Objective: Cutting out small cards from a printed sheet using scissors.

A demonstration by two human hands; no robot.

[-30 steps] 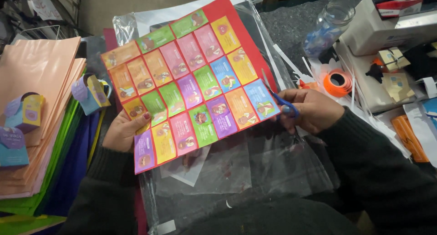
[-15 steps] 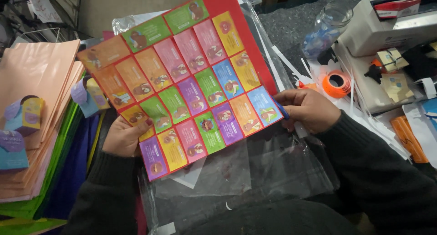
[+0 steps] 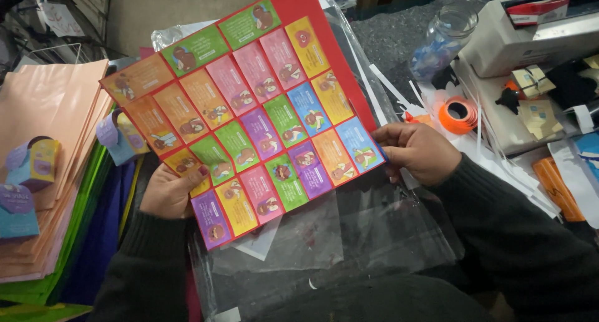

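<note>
Head camera showed you holding a red printed sheet [image 3: 249,116] up over the worktable, tilted so its far corner rose toward the top of the frame. The sheet was covered in a grid of small coloured labels in orange, green, pink, yellow, blue and purple, each with a small figure on it. Your left hand [image 3: 170,191] grasped the sheet's lower left edge, thumb on the printed face and the other fingers hidden behind the paper. Your right hand [image 3: 417,152] was clenched at the sheet's right edge, by the blue label at the lower right corner; a sliver of blue scissor handle [image 3: 382,152] showed between the fingers and the paper, and the blades were hidden. Beneath the sheet lay crumpled clear plastic sleeves [image 3: 349,234] on the dark surface. To your left sat a stack of peach paper bags [image 3: 47,147] over green and blue sheets, with small folded paper boxes [image 3: 121,138] resting on it. To your right were an orange tape roll [image 3: 458,115], a glass jar [image 3: 442,40] with blue pieces inside, white paper strips [image 3: 493,153] and a white machine [image 3: 530,38].
</note>
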